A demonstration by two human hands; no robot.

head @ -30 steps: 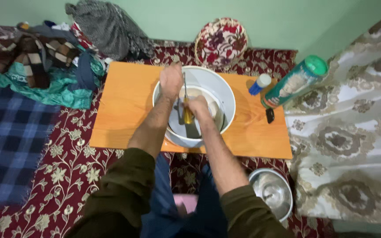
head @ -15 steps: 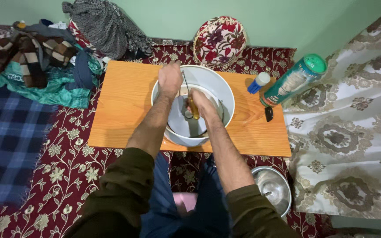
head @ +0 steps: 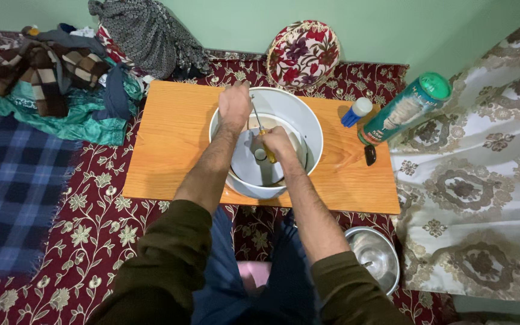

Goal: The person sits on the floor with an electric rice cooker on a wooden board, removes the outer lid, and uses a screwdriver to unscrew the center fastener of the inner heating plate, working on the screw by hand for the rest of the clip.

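A white round pot-like appliance (head: pixel 299 117) lies on its side on a low wooden table (head: pixel 170 144), its open underside facing me. My left hand (head: pixel 235 105) presses on its upper rim. My right hand (head: pixel 275 144) is closed around the yellow handle of a screwdriver (head: pixel 262 133), whose metal shaft slants up and to the left across the opening. A grey plate sits inside the opening under my right hand.
A green spray can (head: pixel 407 108), a small blue-and-white bottle (head: pixel 356 111) and a small black item (head: pixel 370 154) lie at the table's right end. A steel bowl (head: pixel 374 256) rests on the carpet by my right knee. Clothes (head: pixel 61 78) are piled at left; a floral cushion (head: pixel 302 54) leans on the wall.
My right hand with the screwdriver has shifted slightly inside the opening, and the shaft now slants more to the upper left. My left hand stays on the rim.
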